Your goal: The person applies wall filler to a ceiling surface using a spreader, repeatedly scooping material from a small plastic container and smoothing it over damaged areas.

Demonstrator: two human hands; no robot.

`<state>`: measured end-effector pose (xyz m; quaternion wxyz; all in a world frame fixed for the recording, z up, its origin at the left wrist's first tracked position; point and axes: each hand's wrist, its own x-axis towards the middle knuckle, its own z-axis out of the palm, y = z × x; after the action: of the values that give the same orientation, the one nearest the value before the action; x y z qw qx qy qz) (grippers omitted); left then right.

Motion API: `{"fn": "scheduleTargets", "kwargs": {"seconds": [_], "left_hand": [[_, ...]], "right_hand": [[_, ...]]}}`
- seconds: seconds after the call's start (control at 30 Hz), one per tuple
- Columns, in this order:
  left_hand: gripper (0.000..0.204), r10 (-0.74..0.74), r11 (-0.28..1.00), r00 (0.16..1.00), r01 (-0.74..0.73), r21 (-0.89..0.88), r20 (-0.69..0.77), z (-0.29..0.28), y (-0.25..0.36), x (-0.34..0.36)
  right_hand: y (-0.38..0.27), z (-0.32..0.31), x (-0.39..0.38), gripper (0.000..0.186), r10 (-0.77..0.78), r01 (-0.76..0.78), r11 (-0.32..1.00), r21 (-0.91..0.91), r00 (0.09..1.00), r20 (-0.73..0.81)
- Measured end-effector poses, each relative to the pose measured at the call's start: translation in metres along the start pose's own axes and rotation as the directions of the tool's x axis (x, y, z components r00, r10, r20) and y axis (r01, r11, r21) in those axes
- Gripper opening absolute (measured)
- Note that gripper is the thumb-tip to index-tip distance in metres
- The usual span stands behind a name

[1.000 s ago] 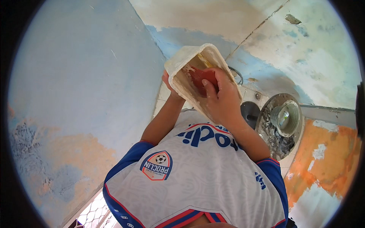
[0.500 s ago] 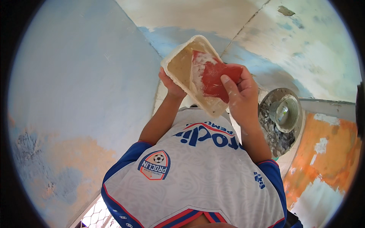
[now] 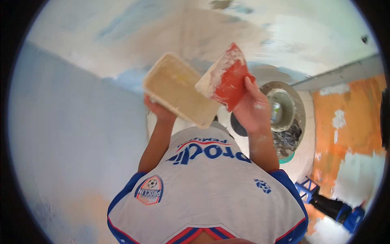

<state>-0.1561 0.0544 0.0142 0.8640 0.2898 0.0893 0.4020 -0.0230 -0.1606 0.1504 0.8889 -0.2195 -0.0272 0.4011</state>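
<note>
My left hand (image 3: 159,109) grips a cream rectangular tub (image 3: 178,87) by its near-left side, tilted so its inside faces me. A thin layer of pale paste coats the inside of the tub. In my right hand (image 3: 254,107) is a flat red scraper (image 3: 233,83), its blade pointing up and left with white paste along the left edge. The scraper's lower left part overlaps the tub's right rim in the view; I cannot tell whether they touch. My right fingers are partly hidden behind the scraper.
A paste-smeared round tray (image 3: 302,110) to the right bears a bucket (image 3: 281,109). Ahead is a patchy white and blue wall (image 3: 170,32); a blue-grey wall (image 3: 81,122) rises at left. Peeling orange wall (image 3: 357,118) and a blue and black object (image 3: 333,207) are at right.
The scraper has come out of the tub and turned up beside it to the right. The tub has shifted left and the view has swung rightward.
</note>
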Motion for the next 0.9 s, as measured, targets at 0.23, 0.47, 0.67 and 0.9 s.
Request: {"fn": "scheduleTargets", "kwargs": {"seconds": [0.23,0.47,0.67,0.9], "left_hand": [[0.081,-0.045,0.998,0.953,0.057,-0.032,0.300,0.084,-0.032,0.032],[0.079,-0.143,0.989,0.978,0.147,-0.018,0.154,0.086,-0.072,0.047],[0.078,-0.124,0.992,0.992,0.124,0.006,0.025,0.079,-0.086,0.039],[0.076,-0.101,0.994,0.992,0.104,0.028,-0.071,0.081,-0.095,0.032]], "right_hand": [[-0.158,-0.073,0.039,0.034,-0.414,0.412,0.910,-0.052,0.910,-0.024],[-0.263,-0.182,0.081,0.040,-0.632,0.609,0.775,-0.168,0.747,-0.206],[-0.311,-0.203,0.156,0.030,-0.840,0.707,0.531,-0.467,0.366,-0.401],[-0.289,-0.226,0.254,0.056,-0.999,0.486,-0.043,-0.873,0.005,0.052]]}}
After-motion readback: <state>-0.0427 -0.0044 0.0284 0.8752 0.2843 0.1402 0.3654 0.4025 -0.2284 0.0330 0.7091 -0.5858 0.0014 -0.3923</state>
